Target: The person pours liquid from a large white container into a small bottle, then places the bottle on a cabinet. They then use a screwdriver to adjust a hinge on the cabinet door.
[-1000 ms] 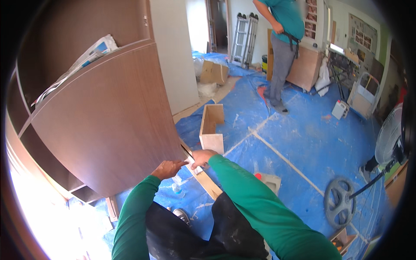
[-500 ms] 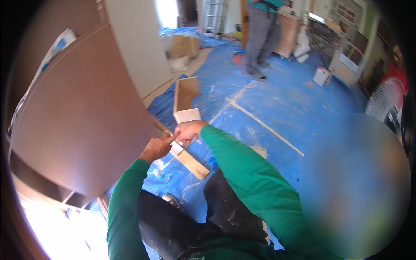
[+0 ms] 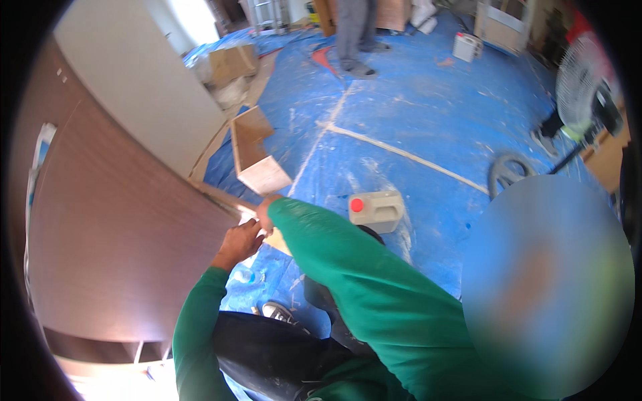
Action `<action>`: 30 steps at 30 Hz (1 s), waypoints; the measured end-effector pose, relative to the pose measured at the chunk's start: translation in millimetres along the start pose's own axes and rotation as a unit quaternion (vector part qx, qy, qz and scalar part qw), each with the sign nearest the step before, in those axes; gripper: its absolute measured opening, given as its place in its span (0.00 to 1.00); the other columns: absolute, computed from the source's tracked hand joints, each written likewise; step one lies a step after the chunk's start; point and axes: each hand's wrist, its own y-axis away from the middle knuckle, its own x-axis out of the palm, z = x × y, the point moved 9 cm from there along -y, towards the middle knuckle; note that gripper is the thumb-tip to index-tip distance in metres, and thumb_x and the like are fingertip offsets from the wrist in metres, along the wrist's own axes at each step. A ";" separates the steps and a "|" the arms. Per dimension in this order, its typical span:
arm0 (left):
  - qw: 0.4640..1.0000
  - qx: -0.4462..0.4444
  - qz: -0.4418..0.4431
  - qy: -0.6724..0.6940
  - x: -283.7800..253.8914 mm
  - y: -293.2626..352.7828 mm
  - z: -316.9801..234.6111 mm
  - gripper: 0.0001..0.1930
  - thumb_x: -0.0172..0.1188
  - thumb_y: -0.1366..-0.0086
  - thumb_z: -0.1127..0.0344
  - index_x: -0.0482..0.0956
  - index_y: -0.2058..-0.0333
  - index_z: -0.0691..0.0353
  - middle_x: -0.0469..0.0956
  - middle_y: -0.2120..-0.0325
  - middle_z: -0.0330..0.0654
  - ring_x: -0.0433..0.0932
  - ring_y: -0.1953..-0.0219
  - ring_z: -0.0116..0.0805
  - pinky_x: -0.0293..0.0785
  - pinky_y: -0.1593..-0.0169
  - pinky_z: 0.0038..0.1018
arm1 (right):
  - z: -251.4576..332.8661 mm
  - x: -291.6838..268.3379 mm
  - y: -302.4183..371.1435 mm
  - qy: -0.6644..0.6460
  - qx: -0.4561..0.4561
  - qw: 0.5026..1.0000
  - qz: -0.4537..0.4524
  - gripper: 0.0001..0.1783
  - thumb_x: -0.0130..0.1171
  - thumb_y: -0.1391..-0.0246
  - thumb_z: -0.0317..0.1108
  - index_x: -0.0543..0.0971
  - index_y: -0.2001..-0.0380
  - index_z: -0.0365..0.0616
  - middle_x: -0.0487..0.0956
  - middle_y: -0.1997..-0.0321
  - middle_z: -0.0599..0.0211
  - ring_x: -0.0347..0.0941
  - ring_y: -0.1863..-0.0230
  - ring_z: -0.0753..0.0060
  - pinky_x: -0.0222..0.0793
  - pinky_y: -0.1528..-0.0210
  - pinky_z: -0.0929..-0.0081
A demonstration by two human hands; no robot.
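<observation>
My left hand (image 3: 239, 244) is by the right edge of a large brown wood panel (image 3: 134, 220), its fingers drawn together and touching the fingers of my right hand (image 3: 265, 212). The right hand is curled, its wrist bent down, and much of it is hidden by the green sleeve. A small white piece (image 3: 247, 217) shows beside the hands; whether either one grips it I cannot make out. Under them lies a pale wooden board (image 3: 277, 242), mostly covered by my right forearm. A narrow wood strip (image 3: 224, 198) runs along the panel's edge up to the hands.
An open wooden box (image 3: 249, 144) stands beyond my hands on the blue sheet (image 3: 414, 120). A jerrycan with a red cap (image 3: 378, 210) is right of my arm. A clear bottle (image 3: 245, 275) lies near my shoe. Further off are a standing person (image 3: 354, 33) and a fan (image 3: 580, 87).
My view has turned right and down, bringing the jerrycan into sight. Both hands stay together by the panel edge; my right forearm now covers more of the board. My left index finger no longer points out.
</observation>
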 end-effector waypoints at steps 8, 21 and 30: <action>0.992 -0.036 -0.111 0.050 -34.2 31.0 43.8 0.19 0.65 0.28 0.58 0.80 0.40 0.50 0.86 0.58 0.47 0.87 0.60 0.48 0.84 0.55 0.44 | 5.4 -31.3 19.9 -0.285 -0.026 0.957 0.041 0.31 0.74 0.44 0.53 0.81 0.40 0.55 0.84 0.52 0.68 0.82 0.56 0.68 0.77 0.57 0.65; 0.578 -0.483 -0.599 0.274 -58.8 591.8 -107.2 0.20 0.49 0.15 0.62 0.75 0.33 0.64 0.85 0.59 0.44 0.87 0.58 0.35 0.84 0.51 0.30 | -136.0 -85.2 106.0 -0.241 0.087 0.963 0.083 0.24 0.62 0.33 0.55 0.78 0.41 0.56 0.79 0.55 0.77 0.75 0.57 0.77 0.70 0.55 0.69; 0.430 -0.769 -0.355 0.313 241.3 650.2 -292.8 0.18 0.65 0.25 0.67 0.80 0.38 0.58 0.83 0.49 0.44 0.85 0.50 0.34 0.83 0.51 0.32 | -174.5 -149.4 132.4 -0.241 0.154 0.958 -0.038 0.32 0.61 0.31 0.61 0.77 0.33 0.55 0.78 0.46 0.74 0.73 0.48 0.75 0.69 0.45 0.62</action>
